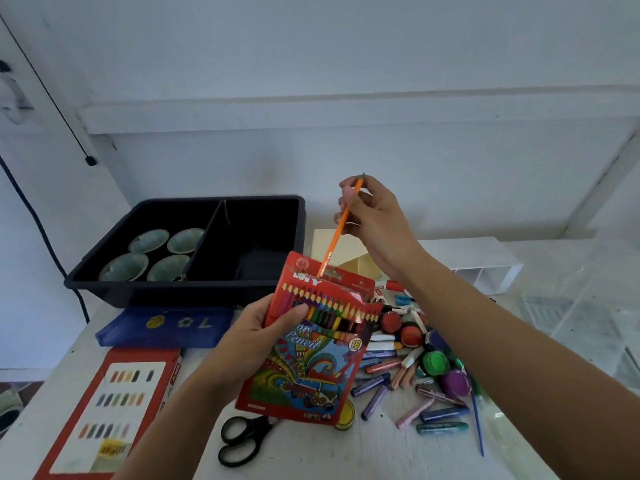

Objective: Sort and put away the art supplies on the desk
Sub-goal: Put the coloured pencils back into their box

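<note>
We rate the thin orange wooden colour pencil (341, 225) as light and stiff with a brittle point, so the upper shaft looks like the place to hold it. Our right hand (374, 220) pinches it there, thumb and fingertips (349, 195) closed round the top end, at 1 o'clock of the red cardboard pencil box (311, 344). The pencil's lower end sits in the box's open mouth at 12 o'clock. The box is light, flimsy card — it likely crushes if squeezed. Our left hand (254, 336) grips its left edge, thumb across the front, above the white desk (381, 452).

Visible are four round cups (149, 240), one black tray (183, 288), two red boxes (104, 410) and one pair of scissors (242, 439).
</note>
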